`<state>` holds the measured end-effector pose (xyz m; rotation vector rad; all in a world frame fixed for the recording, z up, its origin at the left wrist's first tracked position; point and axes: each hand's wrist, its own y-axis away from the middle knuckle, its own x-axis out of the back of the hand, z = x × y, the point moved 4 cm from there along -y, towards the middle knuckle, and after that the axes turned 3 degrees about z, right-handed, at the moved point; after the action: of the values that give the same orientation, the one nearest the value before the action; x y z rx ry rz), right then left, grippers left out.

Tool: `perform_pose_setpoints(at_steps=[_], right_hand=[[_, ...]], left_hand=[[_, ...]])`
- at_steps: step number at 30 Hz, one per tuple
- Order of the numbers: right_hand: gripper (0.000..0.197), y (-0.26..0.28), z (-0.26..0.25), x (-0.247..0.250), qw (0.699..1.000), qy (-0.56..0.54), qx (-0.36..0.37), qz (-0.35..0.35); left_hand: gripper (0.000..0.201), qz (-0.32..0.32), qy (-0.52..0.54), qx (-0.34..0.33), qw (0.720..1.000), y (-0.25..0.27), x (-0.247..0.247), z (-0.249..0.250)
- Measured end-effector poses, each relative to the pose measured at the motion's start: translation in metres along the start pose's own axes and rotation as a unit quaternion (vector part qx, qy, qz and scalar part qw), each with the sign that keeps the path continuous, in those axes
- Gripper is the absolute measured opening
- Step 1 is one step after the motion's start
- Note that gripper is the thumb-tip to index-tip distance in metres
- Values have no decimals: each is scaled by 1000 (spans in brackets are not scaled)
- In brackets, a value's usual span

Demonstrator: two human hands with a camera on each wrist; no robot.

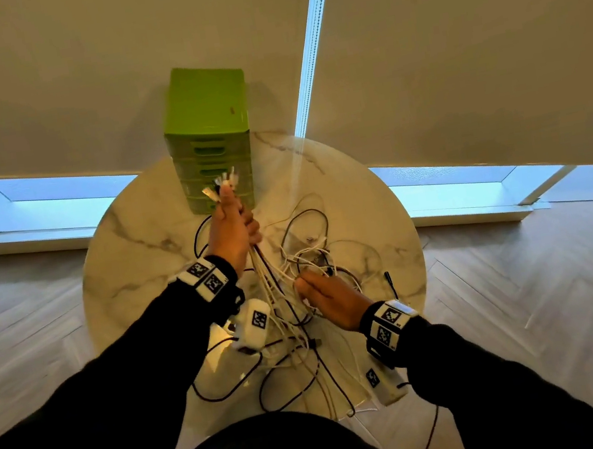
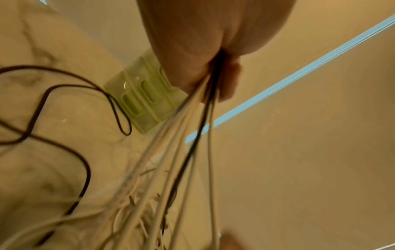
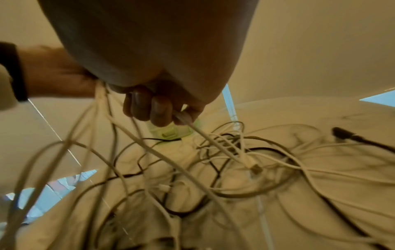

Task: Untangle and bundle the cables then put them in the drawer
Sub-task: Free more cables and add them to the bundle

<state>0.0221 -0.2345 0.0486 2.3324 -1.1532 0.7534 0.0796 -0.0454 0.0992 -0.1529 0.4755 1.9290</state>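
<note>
Clearly the untangling step is in hand, with nothing bundled yet. Left of centre in the head view, the left hand point(image 1: 233, 230) is raised above the round marble table point(image 1: 128, 251), fingers curled round a gathered sheaf of cables point(image 1: 277, 285) whose plug ends point(image 1: 222, 183) stick up past the thumb; the left wrist view shows white and dark strands running down out of the fist. Behind it, at upper centre, the green drawer unit point(image 1: 209, 137) stands at the table's far edge, all its drawers apparently shut. Below and right of centre, most of the cable still lies as a loose snarl on the tabletop, with some strands trailing over the near edge. Further right, the right hand point(image 1: 332, 298) is low over the snarl; the right wrist view shows its fingers point(image 3: 158, 110) pinching one white cable point(image 3: 213, 143) that leads into the knot. Next, I judge, that strand needs drawing free so its end can join the held sheaf.
</note>
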Motion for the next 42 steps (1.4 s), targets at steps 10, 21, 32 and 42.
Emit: perform_pose_setpoints(at_steps=[10, 21, 32, 42], right_hand=[[27, -29, 41, 44, 984, 92, -120, 93], [39, -59, -60, 28, 996, -1, -1, 88], [36, -12, 25, 39, 998, 47, -50, 1], [38, -37, 53, 73, 952, 263, -155, -10]], left_hand=[[27, -64, -165, -54, 983, 0, 4, 20], [45, -6, -163, 53, 985, 7, -19, -20], [36, -12, 113, 55, 992, -4, -16, 10], [32, -9, -114, -83, 990, -7, -8, 31]])
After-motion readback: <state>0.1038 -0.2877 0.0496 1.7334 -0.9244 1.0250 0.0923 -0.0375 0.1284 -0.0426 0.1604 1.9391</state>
